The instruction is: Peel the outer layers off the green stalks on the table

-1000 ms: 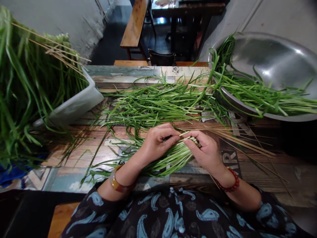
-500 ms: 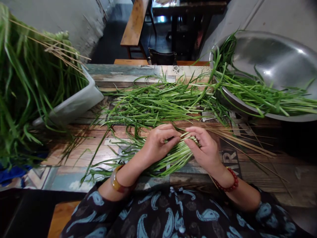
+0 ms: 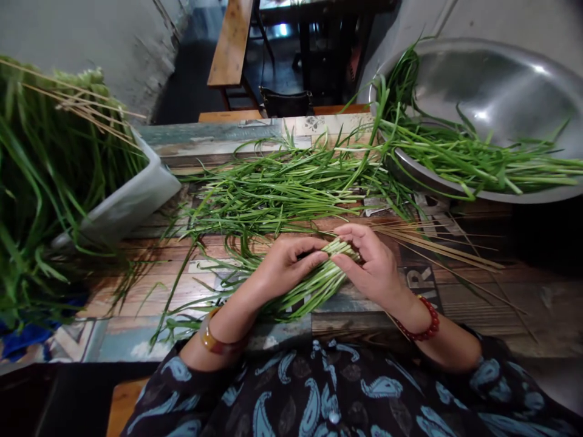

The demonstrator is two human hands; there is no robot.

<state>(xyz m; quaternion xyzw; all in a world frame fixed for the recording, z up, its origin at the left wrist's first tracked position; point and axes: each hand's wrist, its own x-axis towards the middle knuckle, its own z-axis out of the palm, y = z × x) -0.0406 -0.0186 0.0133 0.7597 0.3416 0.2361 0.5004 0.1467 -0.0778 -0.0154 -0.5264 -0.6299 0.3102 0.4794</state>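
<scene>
Between my hands lies a bunch of garlic chives (image 3: 314,291), pale cut ends to the right, green leaves trailing left over the table. My left hand (image 3: 291,264) is closed on its upper side, thumb and fingers pinching the stalks near the ends. Curled around the pale ends, my right hand (image 3: 371,264) has its thumb in front and fingers behind. Just beyond my hands spreads a loose pile of garlic chives (image 3: 282,185). Thin bamboo skewers (image 3: 450,252) lie to the right of my right hand.
A white plastic bin (image 3: 136,194) at left is heaped with chives, with several skewers (image 3: 86,109) on top. At right a large steel bowl (image 3: 492,85) holds more chives over its near rim. Beyond the patterned wooden table (image 3: 182,136) stand a bench (image 3: 230,48) and a black bag (image 3: 286,102).
My hands have shifted slightly left along with the chive ends, which now look more gathered and level. The whole view has tilted a little, and the loose pile lies as before.
</scene>
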